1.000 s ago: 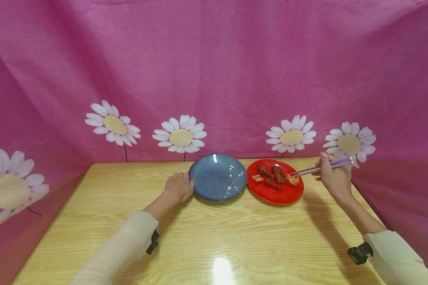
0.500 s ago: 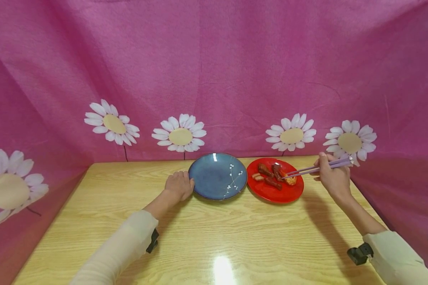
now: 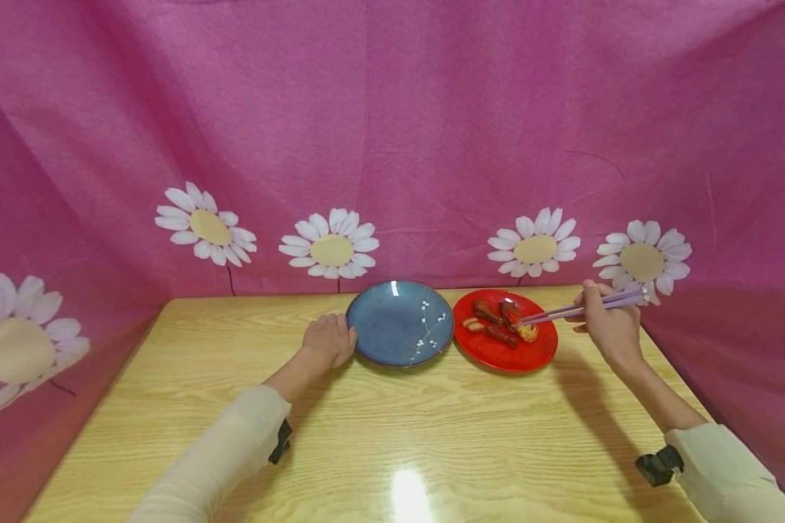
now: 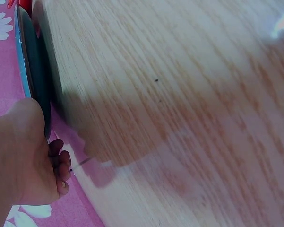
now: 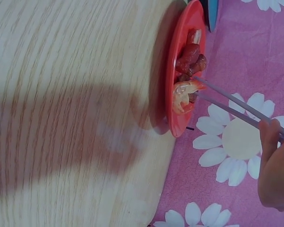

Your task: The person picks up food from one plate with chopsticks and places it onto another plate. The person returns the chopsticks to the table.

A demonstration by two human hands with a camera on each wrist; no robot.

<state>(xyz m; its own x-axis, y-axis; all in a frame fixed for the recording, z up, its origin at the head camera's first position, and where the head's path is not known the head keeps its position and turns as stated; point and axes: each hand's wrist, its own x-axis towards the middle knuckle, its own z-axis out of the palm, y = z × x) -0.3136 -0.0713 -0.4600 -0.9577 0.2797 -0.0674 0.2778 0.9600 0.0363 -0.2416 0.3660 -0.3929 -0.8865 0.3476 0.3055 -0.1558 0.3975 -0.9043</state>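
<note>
My left hand [image 3: 329,341] grips the left rim of a blue plate [image 3: 392,334] with white blossoms, its thumb over the edge; in the left wrist view its fingers [image 4: 64,171] are curled. My right hand [image 3: 613,327] holds a pair of purple chopsticks [image 3: 565,311] by their upper part. Their tips reach onto a red plate [image 3: 497,359], at a curled orange-and-cream shrimp [image 3: 528,333]. In the right wrist view the two tips stand slightly apart at the edge of the shrimp [image 5: 182,98], which lies on the plate.
Beside the shrimp on the red plate lie several brown meat pieces [image 3: 501,336] and a pale striped piece [image 3: 473,325]. The two plates stand side by side at the back of the wooden table [image 3: 366,436]. A pink daisy cloth [image 3: 419,145] hangs behind.
The chopstick tips and the shrimp have shifted left on the red plate, closer to the meat. The right hand has moved slightly left; the left hand keeps its place at the blue plate.
</note>
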